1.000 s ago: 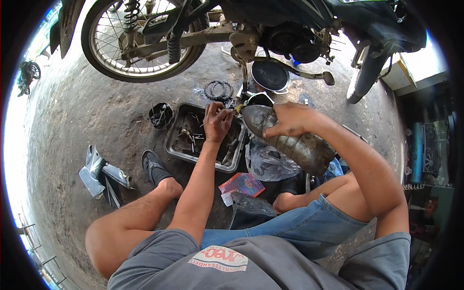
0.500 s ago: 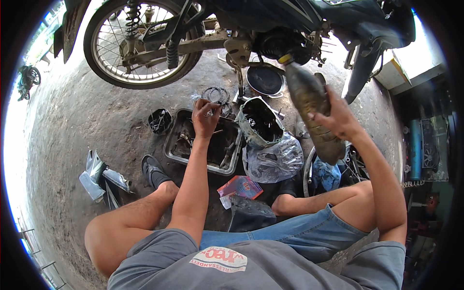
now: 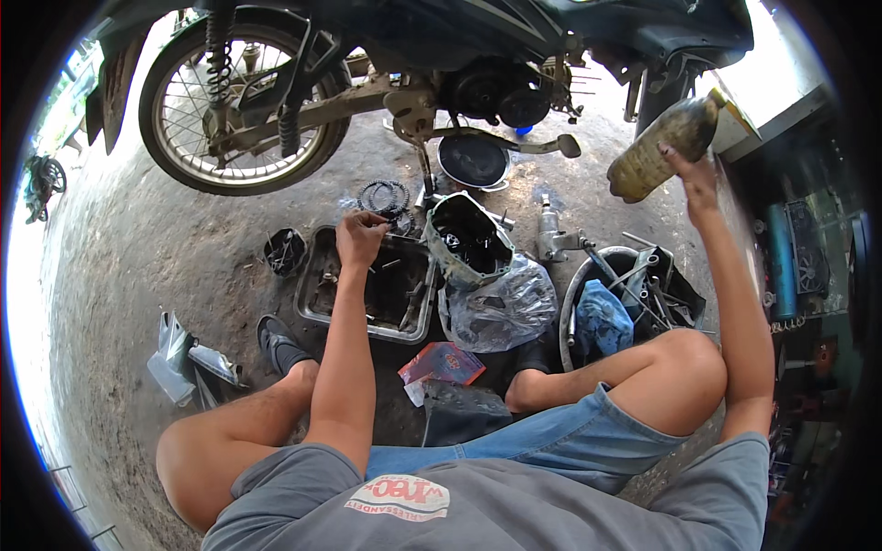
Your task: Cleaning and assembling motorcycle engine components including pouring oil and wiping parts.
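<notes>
My right hand [image 3: 695, 182] grips a dirty plastic bottle [image 3: 657, 151], raised and tilted out to the right, its neck end up. Dark liquid or grime colours its inside. My left hand [image 3: 361, 241] is closed in a pinch over the far edge of a black metal tray [image 3: 310, 317]; what its fingers hold is too small to make out. Beside the tray, an engine casing [image 3: 441, 266] with an open top rests against a crumpled clear plastic bag [image 3: 505, 312]. Ring-shaped plates [image 3: 384, 196] lie just beyond my left hand.
A motorcycle [image 3: 404, 101] with its engine side opened stands across the far side. Below it sits a round basin [image 3: 474, 162]. To the right are an air tool [image 3: 553, 230], a tub of wrenches [image 3: 567, 303] and a blue cloth [image 3: 604, 317]. Silver panels [image 3: 173, 363] lie left.
My right hand has swung the bottle away from the engine, out to the right, and its neck has turned from left to right. My left hand stays over the tray, still pinched.
</notes>
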